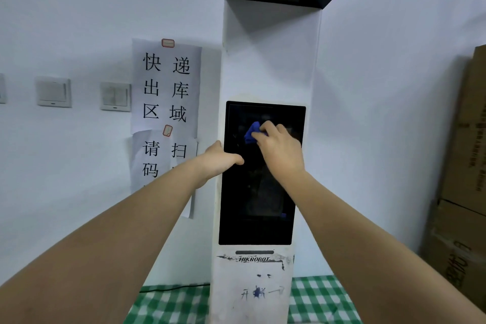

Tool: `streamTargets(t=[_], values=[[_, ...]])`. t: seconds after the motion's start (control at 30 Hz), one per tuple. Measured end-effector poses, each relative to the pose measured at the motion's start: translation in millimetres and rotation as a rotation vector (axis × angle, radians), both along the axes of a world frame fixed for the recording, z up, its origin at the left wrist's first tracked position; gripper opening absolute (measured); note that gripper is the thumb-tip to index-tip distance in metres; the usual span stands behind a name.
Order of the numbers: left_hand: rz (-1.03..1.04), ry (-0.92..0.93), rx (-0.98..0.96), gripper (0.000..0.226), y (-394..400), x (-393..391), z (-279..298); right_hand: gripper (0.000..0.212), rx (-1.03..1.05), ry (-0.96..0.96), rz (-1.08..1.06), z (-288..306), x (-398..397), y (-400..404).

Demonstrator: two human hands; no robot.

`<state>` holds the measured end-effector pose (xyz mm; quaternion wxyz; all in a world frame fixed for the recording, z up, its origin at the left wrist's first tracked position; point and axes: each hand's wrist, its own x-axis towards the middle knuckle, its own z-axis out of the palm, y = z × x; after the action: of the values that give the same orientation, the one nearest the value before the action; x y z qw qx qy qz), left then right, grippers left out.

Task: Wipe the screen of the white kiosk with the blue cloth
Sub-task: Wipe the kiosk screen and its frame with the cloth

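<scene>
Right hand (278, 150) bunches the blue cloth (252, 133) against the upper screen (259, 192); left hand (219, 159), fingers wrapped round the edge, steadies the white kiosk (271, 60).

Both forearms are bare to the frame edge, with no sleeves, gloves or jewellery visible.

Paper notices (167, 87) and two light switches (54, 92) hang on the wall; cardboard boxes (465, 166), probably stacked, stand right; a green checked cloth (320, 300) lies below.
</scene>
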<state>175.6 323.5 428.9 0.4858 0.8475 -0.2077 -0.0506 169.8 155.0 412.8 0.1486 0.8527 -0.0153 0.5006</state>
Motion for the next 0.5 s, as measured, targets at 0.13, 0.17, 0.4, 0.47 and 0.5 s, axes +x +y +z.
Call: streamTargets(t=[0.13,0.17,0.4,0.47,0.5], values=[[-0.008,0.001,0.012,0.073,3,-2,1,0.025,0.299,-0.117,-0.033,20,-5,-13],[-0.007,0.001,0.016,0.074,4,-2,1,0.026,0.431,-0.168,-0.023,22,-4,-12],[0.010,0.002,0.033,0.074,7,0,-4,0.025,0.241,-0.007,0.063,-4,8,26],[0.008,0.004,0.034,0.074,8,1,-4,0.026,0.073,0.020,0.036,1,7,16],[0.008,0.004,0.034,0.074,8,1,-3,0.025,0.082,0.018,0.014,6,4,11]])
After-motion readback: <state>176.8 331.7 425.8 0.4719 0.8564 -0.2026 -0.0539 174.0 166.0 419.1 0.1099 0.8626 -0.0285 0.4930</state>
